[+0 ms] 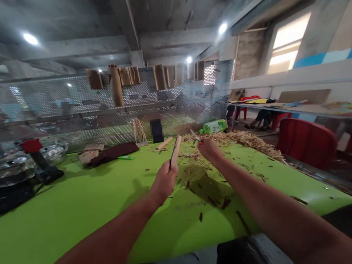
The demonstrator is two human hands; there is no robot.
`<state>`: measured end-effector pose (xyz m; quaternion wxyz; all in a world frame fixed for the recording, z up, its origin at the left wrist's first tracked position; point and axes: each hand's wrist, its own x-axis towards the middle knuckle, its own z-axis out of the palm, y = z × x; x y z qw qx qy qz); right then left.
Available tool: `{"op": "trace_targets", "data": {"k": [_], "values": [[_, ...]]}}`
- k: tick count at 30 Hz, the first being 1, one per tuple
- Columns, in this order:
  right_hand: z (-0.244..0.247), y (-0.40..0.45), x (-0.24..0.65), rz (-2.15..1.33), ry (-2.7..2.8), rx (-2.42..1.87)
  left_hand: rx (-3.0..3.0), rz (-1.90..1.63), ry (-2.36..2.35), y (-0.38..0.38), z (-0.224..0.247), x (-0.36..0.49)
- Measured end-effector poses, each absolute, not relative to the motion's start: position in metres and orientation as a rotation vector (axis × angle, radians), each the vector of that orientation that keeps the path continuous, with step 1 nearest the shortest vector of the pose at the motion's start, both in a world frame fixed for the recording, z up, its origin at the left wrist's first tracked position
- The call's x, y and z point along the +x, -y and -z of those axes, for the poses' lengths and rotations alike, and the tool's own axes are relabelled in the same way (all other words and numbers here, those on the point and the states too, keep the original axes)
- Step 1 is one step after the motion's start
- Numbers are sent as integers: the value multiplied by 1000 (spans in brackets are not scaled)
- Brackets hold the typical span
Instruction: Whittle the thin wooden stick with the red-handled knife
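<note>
Wood shavings heap on our table ahead, a plastic bottle behind them, metal pots left, a chair right.

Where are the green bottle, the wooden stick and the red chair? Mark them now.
Green bottle [214, 126], head view, on its body.
Wooden stick [175, 151], head view, on its middle.
Red chair [306, 143], head view, on its backrest.
</note>
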<state>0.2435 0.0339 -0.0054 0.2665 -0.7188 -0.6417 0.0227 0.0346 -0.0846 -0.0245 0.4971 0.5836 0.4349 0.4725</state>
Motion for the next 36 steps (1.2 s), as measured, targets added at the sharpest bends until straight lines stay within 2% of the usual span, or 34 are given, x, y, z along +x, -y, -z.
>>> {"op": "trace_targets", "data": {"k": [7,19,23,27,30,36], "values": [[18,4,184,138,2201,-1670,1403,-1173,-1108,71,30,28],[10,9,184,275,2205,-1712,1248,-1129,-1032,82,14,35],[7,-11,205,190,2055,-1795,1248,-1046,-1032,92,12,33],[3,-41,257,-108,1718,-2052,1334,-938,-876,103,13,35],[1,-49,277,-150,1613,-2074,1351,-984,-746,102,16,36],[7,-16,216,-55,1897,-1779,1215,-1151,-812,75,27,26]]}}
